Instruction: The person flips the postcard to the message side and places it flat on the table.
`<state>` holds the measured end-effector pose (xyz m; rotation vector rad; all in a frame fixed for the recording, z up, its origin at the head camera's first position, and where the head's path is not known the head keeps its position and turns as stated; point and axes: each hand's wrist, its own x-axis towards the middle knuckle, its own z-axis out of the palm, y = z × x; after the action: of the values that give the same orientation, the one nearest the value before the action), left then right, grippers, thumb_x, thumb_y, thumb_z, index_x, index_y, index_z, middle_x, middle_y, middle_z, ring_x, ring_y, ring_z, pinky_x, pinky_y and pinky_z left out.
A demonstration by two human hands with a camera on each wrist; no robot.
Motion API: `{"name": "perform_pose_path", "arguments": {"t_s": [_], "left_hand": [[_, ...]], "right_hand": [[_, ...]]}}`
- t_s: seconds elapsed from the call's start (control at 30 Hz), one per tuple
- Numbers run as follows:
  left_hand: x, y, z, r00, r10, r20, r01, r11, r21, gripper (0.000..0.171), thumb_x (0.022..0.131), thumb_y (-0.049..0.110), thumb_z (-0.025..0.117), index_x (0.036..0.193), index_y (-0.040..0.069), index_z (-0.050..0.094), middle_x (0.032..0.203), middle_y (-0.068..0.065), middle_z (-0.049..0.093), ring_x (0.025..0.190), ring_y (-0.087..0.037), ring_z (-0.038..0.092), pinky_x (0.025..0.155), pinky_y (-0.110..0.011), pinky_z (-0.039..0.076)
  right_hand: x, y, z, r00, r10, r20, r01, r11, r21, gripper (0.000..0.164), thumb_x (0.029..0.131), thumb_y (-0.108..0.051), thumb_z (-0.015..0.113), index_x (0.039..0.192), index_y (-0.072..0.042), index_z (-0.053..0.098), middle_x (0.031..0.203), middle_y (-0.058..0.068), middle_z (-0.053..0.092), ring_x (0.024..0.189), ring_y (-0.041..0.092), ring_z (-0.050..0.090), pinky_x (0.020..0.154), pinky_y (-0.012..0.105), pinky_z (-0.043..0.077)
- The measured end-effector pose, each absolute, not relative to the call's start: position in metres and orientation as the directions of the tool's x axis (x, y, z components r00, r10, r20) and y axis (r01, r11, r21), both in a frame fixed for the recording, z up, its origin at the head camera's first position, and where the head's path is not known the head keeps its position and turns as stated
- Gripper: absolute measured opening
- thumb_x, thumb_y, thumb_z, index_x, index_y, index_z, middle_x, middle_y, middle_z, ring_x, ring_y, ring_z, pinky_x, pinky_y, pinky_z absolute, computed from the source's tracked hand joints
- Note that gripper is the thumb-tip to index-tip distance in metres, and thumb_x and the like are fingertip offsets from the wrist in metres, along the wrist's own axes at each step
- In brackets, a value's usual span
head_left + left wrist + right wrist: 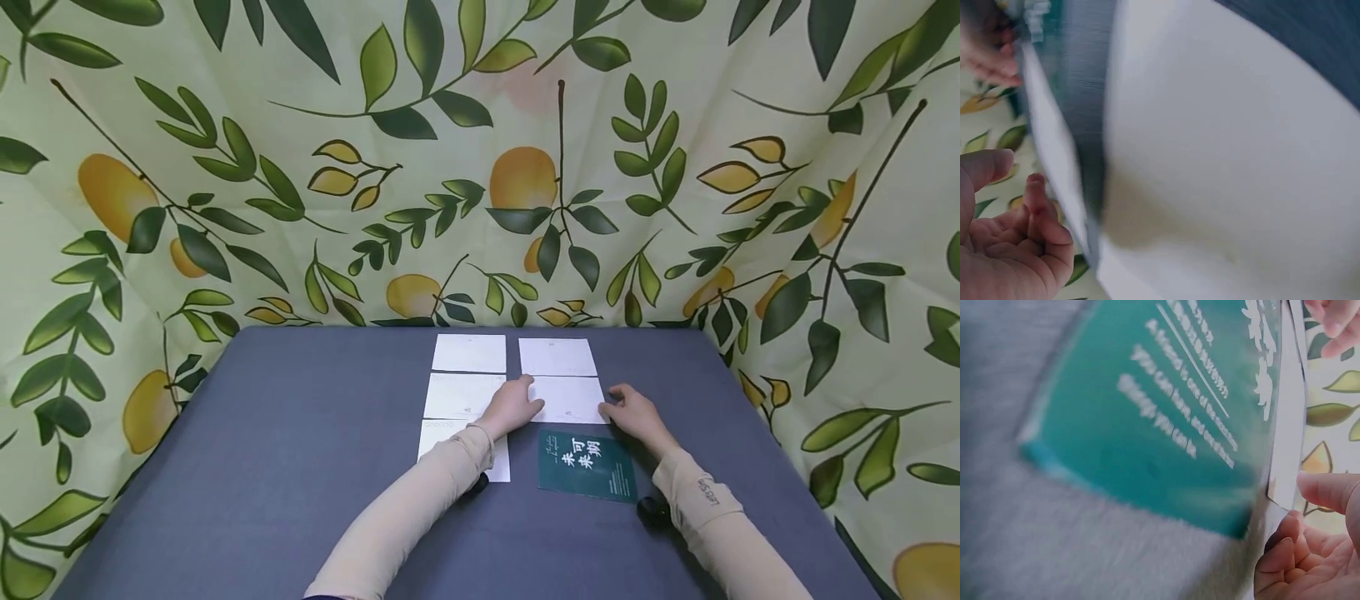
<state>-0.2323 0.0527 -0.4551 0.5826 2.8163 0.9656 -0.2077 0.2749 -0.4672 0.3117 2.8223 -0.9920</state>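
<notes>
A white card lies on the table between the two hands, in the right-hand column. My left hand is at its left edge, over the neighbouring white card. In the left wrist view, the thumb stands apart from the bent fingers. My right hand has its fingertips at the card's right edge. The right wrist view has the right thumb and index finger close to a card corner, with a gap between them. Nearer to me lies a green card with white lettering.
Two white cards, one at far left and one at far right, top the columns. The left sleeve partly covers a lower white card. A dark blue-grey cloth covers the table; a leaf-print curtain hangs behind and beside it.
</notes>
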Motion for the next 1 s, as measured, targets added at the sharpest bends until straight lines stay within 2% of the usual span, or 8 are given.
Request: {"name": "perform_pose_path", "arguments": {"t_s": [0.1, 0.17, 0.4, 0.57, 0.7, 0.77, 0.87, 1.0], "left_hand": [[-0.225, 0.050, -0.449, -0.918, 0.395, 0.013, 0.310, 0.698, 0.645, 0.046, 0.090, 0.023, 0.057, 0.127, -0.003, 0.051, 0.099, -0.016, 0.069, 0.079, -0.019, 0.066, 0.072, -0.029, 0.053], [-0.219, 0.046, -0.445, -0.914, 0.405, -0.007, 0.295, 0.679, 0.672, 0.046, 0.090, 0.023, 0.056, 0.128, -0.004, 0.050, 0.092, -0.014, 0.069, 0.075, -0.018, 0.065, 0.067, -0.028, 0.052], [-0.196, 0.039, -0.447, -0.880, 0.468, -0.074, 0.265, 0.616, 0.742, 0.049, 0.091, 0.022, 0.057, 0.128, -0.008, 0.047, 0.082, -0.012, 0.064, 0.062, -0.012, 0.054, 0.054, -0.022, 0.043], [-0.183, 0.036, -0.449, -0.852, 0.515, -0.098, 0.258, 0.574, 0.777, 0.051, 0.090, 0.024, 0.059, 0.127, -0.010, 0.047, 0.080, -0.009, 0.060, 0.060, -0.008, 0.047, 0.052, -0.019, 0.038], [-0.175, 0.034, -0.451, -0.840, 0.533, -0.106, 0.249, 0.551, 0.796, 0.053, 0.089, 0.024, 0.059, 0.126, -0.011, 0.047, 0.073, -0.008, 0.055, 0.056, -0.009, 0.043, 0.049, -0.020, 0.034], [-0.171, 0.032, -0.453, -0.844, 0.521, -0.125, 0.218, 0.547, 0.808, 0.053, 0.089, 0.024, 0.059, 0.126, -0.012, 0.046, 0.077, -0.011, 0.056, 0.060, -0.011, 0.045, 0.051, -0.022, 0.037], [-0.167, 0.032, -0.455, -0.862, 0.484, -0.151, 0.154, 0.533, 0.832, 0.053, 0.087, 0.023, 0.061, 0.126, -0.011, 0.046, 0.095, -0.020, 0.061, 0.072, -0.018, 0.054, 0.061, -0.029, 0.046], [-0.165, 0.033, -0.461, -0.876, 0.436, -0.207, 0.014, 0.451, 0.892, 0.051, 0.088, 0.022, 0.061, 0.126, -0.008, 0.046, 0.109, -0.024, 0.058, 0.079, -0.024, 0.062, 0.067, -0.036, 0.054]], "right_hand": [[-0.198, 0.279, -0.465, -0.971, 0.141, -0.195, 0.232, 0.759, -0.608, 0.053, 0.090, -0.025, 0.056, 0.128, 0.010, 0.042, 0.087, 0.015, 0.053, 0.076, 0.023, 0.049, 0.062, 0.028, 0.037], [-0.191, 0.280, -0.464, -0.971, 0.128, -0.200, 0.227, 0.752, -0.619, 0.055, 0.090, -0.026, 0.056, 0.128, 0.010, 0.041, 0.086, 0.014, 0.051, 0.076, 0.022, 0.048, 0.062, 0.028, 0.037], [-0.166, 0.285, -0.454, -0.966, 0.088, -0.244, 0.236, 0.685, -0.689, 0.066, 0.091, -0.030, 0.057, 0.134, 0.013, 0.031, 0.098, 0.020, 0.052, 0.079, 0.021, 0.052, 0.066, 0.030, 0.045], [-0.150, 0.290, -0.451, -0.952, 0.061, -0.301, 0.270, 0.631, -0.727, 0.074, 0.091, -0.035, 0.056, 0.137, 0.013, 0.023, 0.118, 0.031, 0.044, 0.095, 0.031, 0.052, 0.077, 0.039, 0.054], [-0.142, 0.290, -0.453, -0.937, 0.048, -0.346, 0.306, 0.587, -0.749, 0.081, 0.091, -0.040, 0.056, 0.139, 0.013, 0.018, 0.127, 0.036, 0.035, 0.111, 0.044, 0.047, 0.085, 0.046, 0.052], [-0.138, 0.289, -0.454, -0.934, 0.043, -0.354, 0.314, 0.571, -0.759, 0.082, 0.091, -0.040, 0.056, 0.140, 0.013, 0.016, 0.128, 0.037, 0.033, 0.115, 0.046, 0.045, 0.087, 0.047, 0.051], [-0.131, 0.287, -0.455, -0.936, 0.048, -0.348, 0.313, 0.568, -0.762, 0.082, 0.091, -0.039, 0.057, 0.139, 0.013, 0.016, 0.127, 0.037, 0.035, 0.114, 0.044, 0.047, 0.087, 0.046, 0.051], [-0.125, 0.285, -0.455, -0.938, 0.052, -0.343, 0.313, 0.552, -0.773, 0.081, 0.091, -0.036, 0.057, 0.138, 0.015, 0.017, 0.123, 0.036, 0.038, 0.110, 0.040, 0.050, 0.087, 0.045, 0.051]]}}
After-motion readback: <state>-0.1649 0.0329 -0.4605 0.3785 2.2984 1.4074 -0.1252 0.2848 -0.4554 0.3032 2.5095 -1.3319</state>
